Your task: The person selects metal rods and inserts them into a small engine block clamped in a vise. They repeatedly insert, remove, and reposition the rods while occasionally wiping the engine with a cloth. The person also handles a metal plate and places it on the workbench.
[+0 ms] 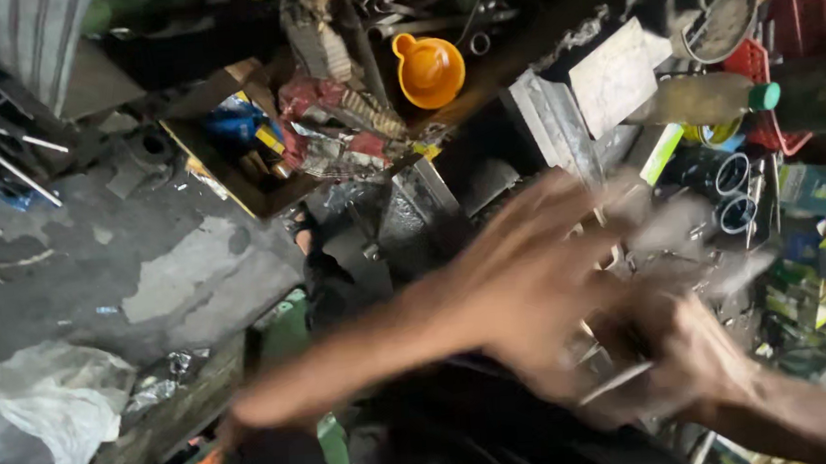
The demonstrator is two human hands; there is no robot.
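Head view: both hands are blurred by motion over a cluttered workshop table (486,175). Left hand (531,282) reaches in from the lower left, its forearm crossing the frame diagonally; its fingers (550,204) are spread apart and extended, clamped on nothing visible. Right hand (688,354) enters from the lower right, just beside and partly under the left hand. A thin pale metal strip (618,382) shows at the right hand, lying between the two hands; whether the right fingers are closed on it cannot be told through the blur.

Surroundings: an orange funnel (430,68) sits upright near the top centre, well apart from both hands. A grey metal plate (614,76) leans near a bottle with a green cap (711,99) at upper right. Two dark cylinders with round rims (731,193) lie just beside the left fingertips. An open box of crumpled wrappers (331,141) stands left of centre. A white plastic bag (51,402) lies on the concrete floor (99,261) at lower left.
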